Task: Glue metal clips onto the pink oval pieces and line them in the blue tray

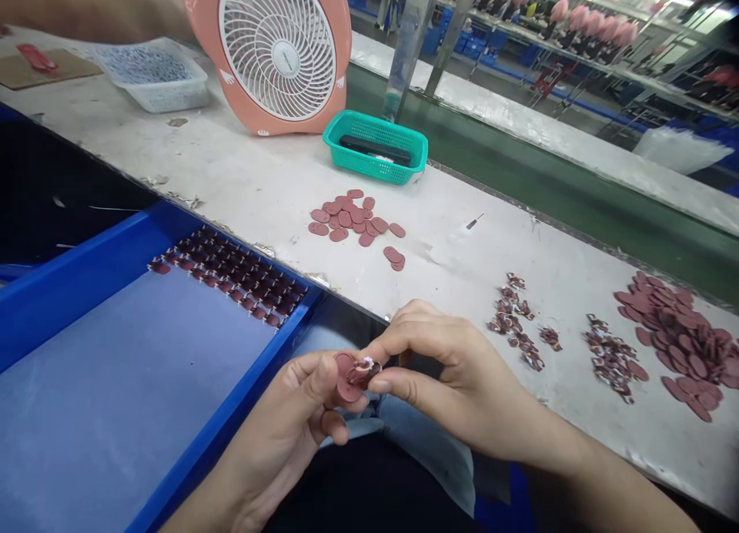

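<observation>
My left hand pinches a reddish-brown oval disc between thumb and fingers, in front of my lap. Against the disc's face, my right hand grips a small dark-brown figure piece with light bits on it. Whether the piece is fixed to the disc I cannot tell. Beyond my hands, loose oval discs lie on the white table. Small brown figure pieces sit in a cluster to the right of my right hand, with a second cluster of brown pieces further right.
A blue tray at left holds rows of dark pieces on discs. On the table stand an orange fan, a green basket, a white tub, a thin pointed tool and a large disc pile. Another person's arm reaches in top left.
</observation>
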A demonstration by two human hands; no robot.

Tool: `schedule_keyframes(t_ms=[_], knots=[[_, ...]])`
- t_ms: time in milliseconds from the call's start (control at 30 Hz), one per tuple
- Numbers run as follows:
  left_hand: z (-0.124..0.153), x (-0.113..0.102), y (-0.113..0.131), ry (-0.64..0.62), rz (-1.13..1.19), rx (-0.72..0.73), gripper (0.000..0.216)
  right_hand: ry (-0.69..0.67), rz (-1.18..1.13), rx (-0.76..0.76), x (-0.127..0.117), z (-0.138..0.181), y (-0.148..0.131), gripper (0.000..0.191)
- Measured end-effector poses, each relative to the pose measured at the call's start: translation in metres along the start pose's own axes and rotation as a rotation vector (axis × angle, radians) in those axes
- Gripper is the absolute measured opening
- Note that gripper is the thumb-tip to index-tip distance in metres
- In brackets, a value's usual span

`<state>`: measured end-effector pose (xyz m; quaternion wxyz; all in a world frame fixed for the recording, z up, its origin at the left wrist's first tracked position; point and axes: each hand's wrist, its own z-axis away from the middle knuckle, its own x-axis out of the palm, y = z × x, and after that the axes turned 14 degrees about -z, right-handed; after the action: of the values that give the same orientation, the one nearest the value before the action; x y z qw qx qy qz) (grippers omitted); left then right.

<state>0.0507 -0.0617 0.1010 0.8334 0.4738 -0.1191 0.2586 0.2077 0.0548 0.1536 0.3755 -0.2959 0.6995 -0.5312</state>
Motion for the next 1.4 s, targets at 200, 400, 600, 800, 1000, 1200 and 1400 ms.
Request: schedule_keyframes(t_ms=[200,400,600,800,1000,1200,1400], knots=[[0.000,0.004,0.001,0.020,0.032,-0.043,0.036,-0.092,0.048,-0.037,-0.004,-0.002,-0.004,0.007],[-0.001,0.004,0.000,-0.001,0.038,-0.026,0.033,-0.125,0.036,-0.050,-0.005,-0.005,-0.008,0.016],[-0.001,0.006,0.002,0.024,0.049,-0.028,0.031,-0.138,0.051,-0.073,-0.006,-0.005,-0.005,0.018],[0.001,0.007,0.000,0.042,0.039,-0.038,0.031,-0.151,0.065,-0.092,-0.006,-0.004,-0.001,0.015],[0.001,0.008,-0.002,0.051,0.054,-0.051,0.032,-0.147,0.036,-0.120,-0.004,-0.003,0.004,0.016],[-0.001,0.009,-0.001,0.065,0.055,-0.065,0.035,-0.142,0.034,-0.159,-0.004,-0.001,0.005,0.018],[0.001,0.008,0.000,0.074,0.032,-0.045,0.033,-0.139,0.037,-0.152,-0.002,-0.001,0.005,0.020]])
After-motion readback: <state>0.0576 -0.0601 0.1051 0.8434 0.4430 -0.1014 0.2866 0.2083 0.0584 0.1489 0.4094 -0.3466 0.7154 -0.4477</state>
